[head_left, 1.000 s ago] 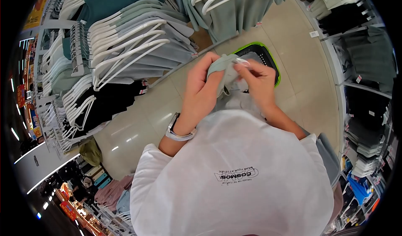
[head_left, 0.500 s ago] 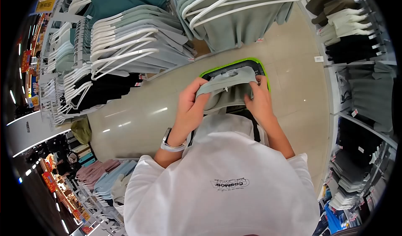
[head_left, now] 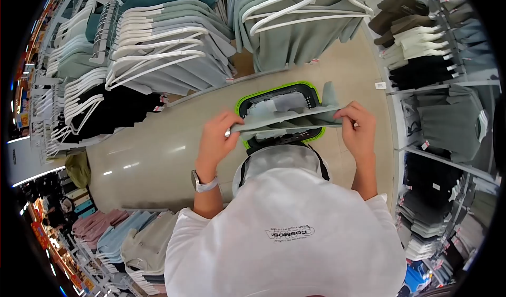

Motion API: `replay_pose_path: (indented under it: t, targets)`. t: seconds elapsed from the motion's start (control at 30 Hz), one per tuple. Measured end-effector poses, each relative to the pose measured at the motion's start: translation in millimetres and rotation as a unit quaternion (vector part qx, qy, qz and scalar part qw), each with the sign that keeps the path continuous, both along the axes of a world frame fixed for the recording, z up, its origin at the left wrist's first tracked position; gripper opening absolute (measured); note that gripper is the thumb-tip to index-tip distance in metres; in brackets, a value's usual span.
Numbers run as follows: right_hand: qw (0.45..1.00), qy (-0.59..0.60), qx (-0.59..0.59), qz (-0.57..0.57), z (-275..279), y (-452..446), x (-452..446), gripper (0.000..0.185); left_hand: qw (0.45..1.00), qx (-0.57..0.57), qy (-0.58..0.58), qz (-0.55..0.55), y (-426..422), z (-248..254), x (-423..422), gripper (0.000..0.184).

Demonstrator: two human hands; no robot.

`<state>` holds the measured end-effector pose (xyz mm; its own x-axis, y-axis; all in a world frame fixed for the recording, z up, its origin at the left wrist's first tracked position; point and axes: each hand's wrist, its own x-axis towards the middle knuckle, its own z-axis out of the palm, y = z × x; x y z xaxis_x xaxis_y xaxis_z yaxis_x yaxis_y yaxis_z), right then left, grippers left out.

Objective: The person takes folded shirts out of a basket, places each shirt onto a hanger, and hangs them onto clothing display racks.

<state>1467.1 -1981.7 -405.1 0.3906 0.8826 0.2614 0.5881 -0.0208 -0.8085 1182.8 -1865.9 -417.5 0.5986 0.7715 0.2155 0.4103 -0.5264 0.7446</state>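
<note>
A grey-green garment [head_left: 287,122] is stretched sideways between my two hands, seen mostly edge-on. My left hand [head_left: 217,133] pinches its left end, the fingers closed on the cloth. At the other end, my right hand [head_left: 359,125] has its fingers shut on the right edge, and a flap of cloth sticks up beside it. Under the garment stands a dark basket with a bright green rim [head_left: 278,85], and pale grey clothing [head_left: 284,103] lies inside it. The garment partly hides the basket.
White hangers [head_left: 308,7] carry grey-green shirts on the rack ahead. More hung tops [head_left: 174,60] are at the left, with black clothing below. Shelves at the right hold folded clothes [head_left: 421,46]. Pink, blue and beige garments [head_left: 150,244] hang at the lower left.
My hands have moved apart, pulling the bunched garment out wide and flat. More of the basket shows beneath it. The whole view has shifted slightly.
</note>
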Motion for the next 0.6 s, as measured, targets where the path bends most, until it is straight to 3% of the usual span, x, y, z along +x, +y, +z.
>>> replay_pose_path:
  t: [0.07, 0.13, 0.17, 0.23, 0.37, 0.47, 0.53, 0.6]
  targets:
    - [1.0, -0.003, 0.005, -0.003, 8, -5, -10, 0.015, 0.999, 0.004, 0.011, -0.046, -2, -11, -11, 0.018]
    - [0.996, 0.02, -0.078, -0.029, 16, -11, -19, 0.017, 0.995, -0.097, -0.014, -0.028, -8, -25, -9, 0.012]
    - [0.996, 0.014, -0.08, -0.039, 19, -13, -22, 0.017, 0.994, -0.099, -0.02, -0.039, -9, -32, -7, 0.012]
    - [0.993, 0.031, -0.065, -0.094, 24, -16, -27, 0.018, 0.974, -0.21, -0.08, 0.015, -12, -42, -2, 0.009]
    - [0.99, 0.035, -0.091, -0.099, 25, -32, -14, 0.017, 0.967, -0.223, -0.122, 0.006, -21, -32, 10, 0.008]
    - [0.991, -0.001, -0.133, -0.028, 7, -33, 8, 0.014, 0.975, -0.201, -0.095, 0.0, -24, -15, 18, 0.006]
    - [0.961, 0.016, -0.258, 0.098, -2, -27, 23, 0.014, 0.968, -0.227, -0.101, -0.014, -33, -1, 25, 0.01]
    - [0.955, 0.021, -0.258, 0.147, -14, -14, 39, 0.014, 0.975, -0.209, -0.075, -0.017, -43, 11, 37, 0.014]
